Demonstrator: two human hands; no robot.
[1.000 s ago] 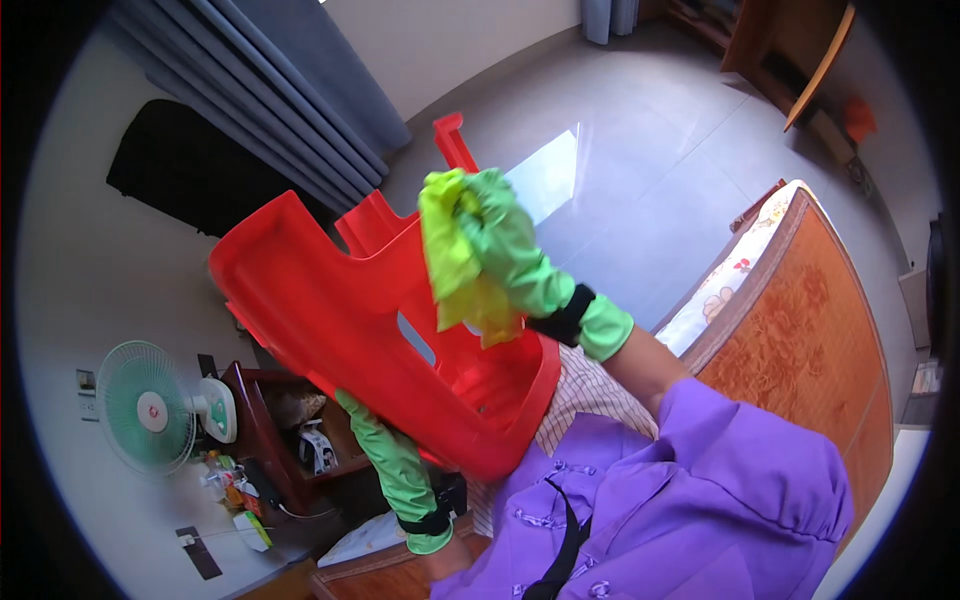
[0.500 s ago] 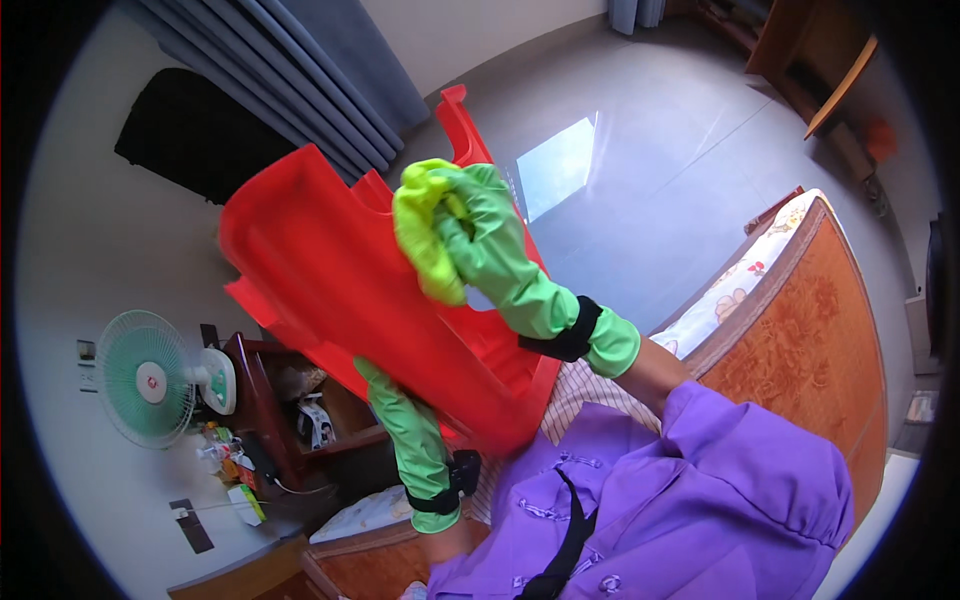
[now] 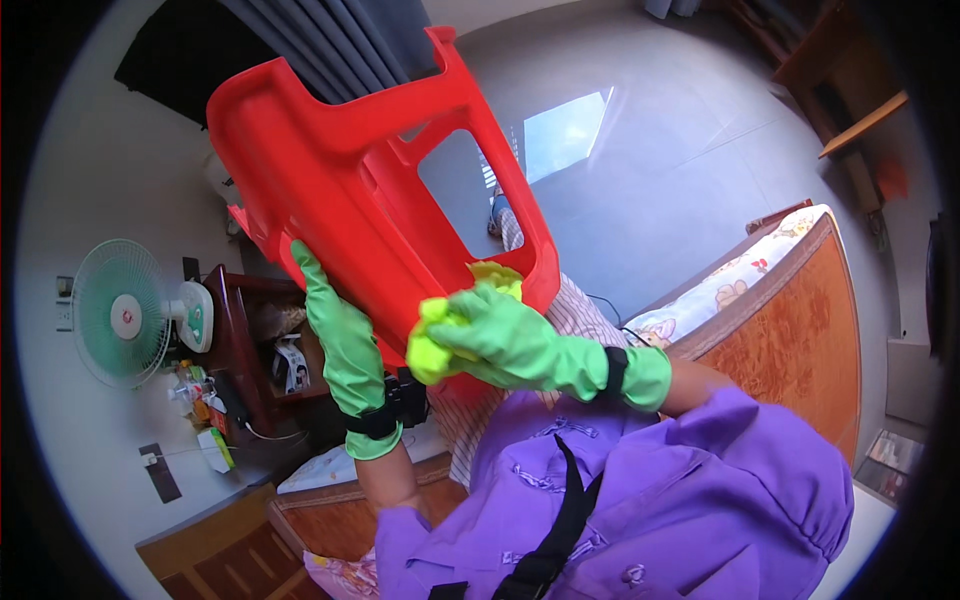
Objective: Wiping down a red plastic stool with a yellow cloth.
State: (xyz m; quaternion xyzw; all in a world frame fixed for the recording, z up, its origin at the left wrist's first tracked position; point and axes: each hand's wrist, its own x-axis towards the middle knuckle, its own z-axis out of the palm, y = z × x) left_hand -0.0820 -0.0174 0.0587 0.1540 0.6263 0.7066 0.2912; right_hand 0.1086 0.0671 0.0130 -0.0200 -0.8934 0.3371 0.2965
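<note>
A red plastic stool is tilted over my lap, its legs and open frame reaching away from me. My left hand, in a green rubber glove, grips the stool's left edge; some of its fingers are hidden behind the plastic. My right hand, gloved in the same green, is closed round a bunched yellow-green cloth. It presses the cloth against the near end of the stool.
To the left, a green fan is beside a dark red cabinet holding small items. A brown mat-covered seat with a floral cushion stands right. Blue-grey curtains hang behind the stool over grey tiled floor.
My right hand has brought the cloth down from the stool's upper side to its near end. The stool has tipped and shifted upward in view, and my left hand has moved up with it.
</note>
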